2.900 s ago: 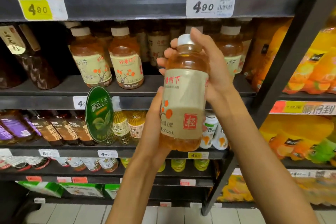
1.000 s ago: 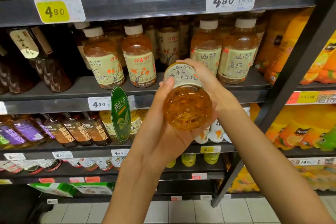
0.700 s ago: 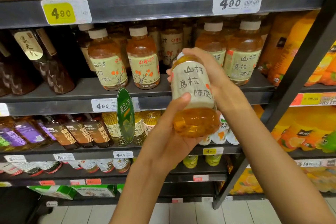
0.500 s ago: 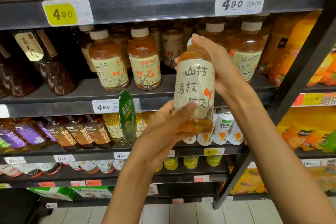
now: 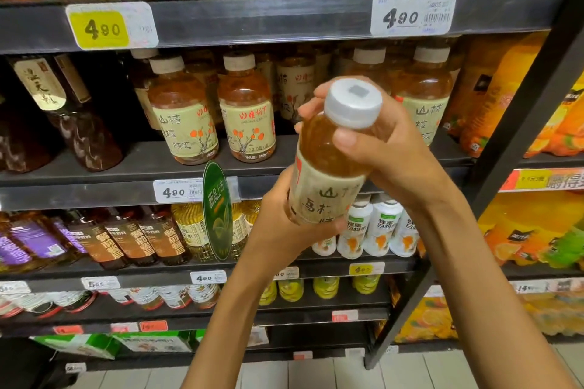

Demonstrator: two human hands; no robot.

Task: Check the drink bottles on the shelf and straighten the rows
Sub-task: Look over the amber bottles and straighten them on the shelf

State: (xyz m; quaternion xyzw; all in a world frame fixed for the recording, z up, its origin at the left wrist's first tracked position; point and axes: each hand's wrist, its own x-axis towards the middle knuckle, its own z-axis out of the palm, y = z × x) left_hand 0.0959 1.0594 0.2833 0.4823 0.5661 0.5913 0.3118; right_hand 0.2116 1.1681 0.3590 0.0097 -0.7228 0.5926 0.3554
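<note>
Both hands hold the tea bottle (image 5: 328, 164), cap tilted toward one o'clock: left hand (image 5: 278, 230) cups its base, right hand (image 5: 385, 151) grips its neck. Inspection step; next, reshelve it upright.

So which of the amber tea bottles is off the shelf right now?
The amber bottle held in both hands, right hand at the neck, left hand at the base, cap tilted toward the camera. The others stand on the shelf.

Dark metal shelving (image 5: 284, 14) ran in tiers, price tags (image 5: 413, 12) clipped along its front edges. A black upright post (image 5: 505, 148) slanted at right. Pale floor tiles (image 5: 410, 373) lay below.
</note>
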